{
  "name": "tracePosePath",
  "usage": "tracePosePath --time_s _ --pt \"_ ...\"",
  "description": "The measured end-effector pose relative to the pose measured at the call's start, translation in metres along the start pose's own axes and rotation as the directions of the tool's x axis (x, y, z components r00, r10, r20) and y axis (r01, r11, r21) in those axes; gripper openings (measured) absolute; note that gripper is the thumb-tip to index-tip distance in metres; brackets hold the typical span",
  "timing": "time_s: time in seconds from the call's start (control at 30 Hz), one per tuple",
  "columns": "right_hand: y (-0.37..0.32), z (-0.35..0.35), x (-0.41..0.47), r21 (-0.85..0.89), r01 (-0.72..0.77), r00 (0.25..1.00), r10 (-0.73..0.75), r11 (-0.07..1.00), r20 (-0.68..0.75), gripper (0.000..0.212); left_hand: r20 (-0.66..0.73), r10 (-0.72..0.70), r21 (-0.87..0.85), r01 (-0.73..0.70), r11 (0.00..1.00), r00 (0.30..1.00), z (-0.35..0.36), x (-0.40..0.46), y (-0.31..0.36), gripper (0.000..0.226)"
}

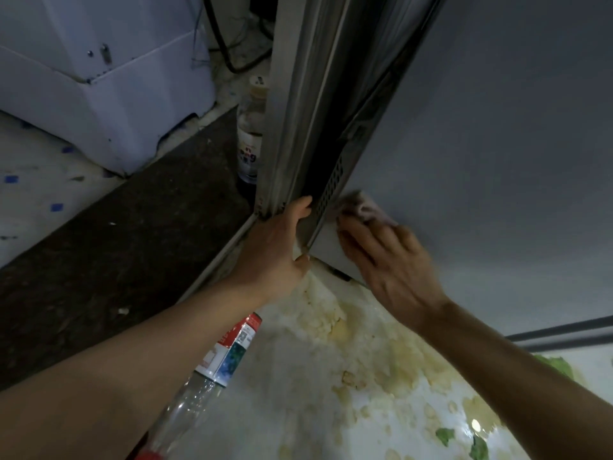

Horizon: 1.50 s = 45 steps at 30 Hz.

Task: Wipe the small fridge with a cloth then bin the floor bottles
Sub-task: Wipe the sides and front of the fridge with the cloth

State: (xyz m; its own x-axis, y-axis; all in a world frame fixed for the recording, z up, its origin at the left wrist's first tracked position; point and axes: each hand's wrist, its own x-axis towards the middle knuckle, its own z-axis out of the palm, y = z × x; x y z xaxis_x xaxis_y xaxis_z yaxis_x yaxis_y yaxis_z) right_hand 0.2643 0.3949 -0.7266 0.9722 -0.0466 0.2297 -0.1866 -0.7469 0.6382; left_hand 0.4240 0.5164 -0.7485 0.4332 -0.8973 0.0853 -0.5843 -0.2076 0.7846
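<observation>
Wiping step in hand: my right hand [391, 260], fingers flat, presses cloth [366, 210] on fridge [497, 144] door's low corner; left hand [282, 247] braces door edge, spread. Next, I reckon: bin lying bottle [212, 370], standing bottle [250, 134]

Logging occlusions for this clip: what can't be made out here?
Head view only:
- Pinkish cloth: motion-blurred, mostly under the right hand.
- Upright clear plastic bottle: part hidden behind the grey fridge corner.
- Lying clear bottle with red-and-white label: partly covered by the forearm of the left hand, which rests on the fridge corner.
</observation>
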Motion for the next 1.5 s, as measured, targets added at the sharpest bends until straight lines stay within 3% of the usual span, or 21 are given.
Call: tracePosePath --time_s 0.1,0.2,0.33,0.43,0.63,0.73,0.87,0.97,1.1,1.2,1.33,1.43,1.5 --pt "0.012 -0.008 0.018 0.013 -0.098 0.981 0.099 0.995 -0.169 0.046 0.022 -0.055 -0.002 0.055 0.999 0.998 -0.004 0.000 -0.009 0.078" --pt "0.002 0.002 0.020 -0.020 -0.072 0.983 0.068 0.997 -0.170 0.044 0.012 -0.098 0.001 0.098 0.995 0.995 -0.006 -0.001 -0.018 0.074" --pt "-0.025 0.027 0.007 -0.003 0.074 0.996 -0.073 0.997 0.046 0.044 -0.013 -0.123 0.018 0.123 0.992 0.992 -0.006 -0.003 -0.029 0.076" --pt "-0.049 0.043 0.006 0.047 0.151 0.970 -0.157 0.987 0.184 0.052 0.017 -0.134 0.015 0.134 0.991 0.991 -0.004 -0.006 -0.035 0.078" --pt "-0.073 0.065 0.014 0.028 0.253 0.893 -0.245 0.967 0.377 0.044 0.049 -0.148 0.009 0.148 0.989 0.988 0.009 -0.008 -0.030 0.078" --pt "-0.062 0.063 -0.006 0.048 0.203 0.913 -0.207 0.978 0.351 0.044 0.075 -0.138 0.031 0.136 0.990 0.988 0.020 -0.007 -0.023 0.079" --pt "-0.042 0.066 -0.054 0.047 0.114 0.979 -0.121 0.992 0.165 0.051 0.085 -0.120 0.054 0.115 0.992 0.989 0.034 -0.002 -0.017 0.082" --pt "-0.023 0.068 -0.099 -0.030 0.135 0.976 -0.127 0.990 0.176 0.067 0.092 -0.089 0.035 0.087 0.996 0.992 0.044 0.000 -0.013 0.086" --pt "-0.010 0.060 -0.142 0.039 0.020 0.973 -0.028 0.999 0.229 0.065 0.077 -0.074 0.039 0.072 0.997 0.994 0.048 -0.001 -0.014 0.088" --pt "-0.016 0.053 -0.124 0.076 -0.025 0.964 0.003 0.997 0.267 0.083 0.090 -0.084 0.061 0.079 0.995 0.992 0.047 0.000 -0.013 0.088" --pt "-0.039 0.052 -0.062 0.110 -0.020 0.972 -0.007 0.994 0.236 0.057 0.091 -0.077 0.072 0.071 0.995 0.993 0.047 0.000 -0.008 0.090" --pt "-0.045 0.052 -0.048 0.107 -0.021 0.965 -0.008 0.994 0.264 0.055 0.119 -0.095 0.057 0.089 0.994 0.988 0.046 0.000 -0.006 0.092" --pt "-0.038 0.055 -0.063 0.038 0.059 0.961 -0.067 0.998 0.267 0.058 0.138 -0.120 0.042 0.115 0.993 0.983 0.047 -0.002 -0.004 0.093"
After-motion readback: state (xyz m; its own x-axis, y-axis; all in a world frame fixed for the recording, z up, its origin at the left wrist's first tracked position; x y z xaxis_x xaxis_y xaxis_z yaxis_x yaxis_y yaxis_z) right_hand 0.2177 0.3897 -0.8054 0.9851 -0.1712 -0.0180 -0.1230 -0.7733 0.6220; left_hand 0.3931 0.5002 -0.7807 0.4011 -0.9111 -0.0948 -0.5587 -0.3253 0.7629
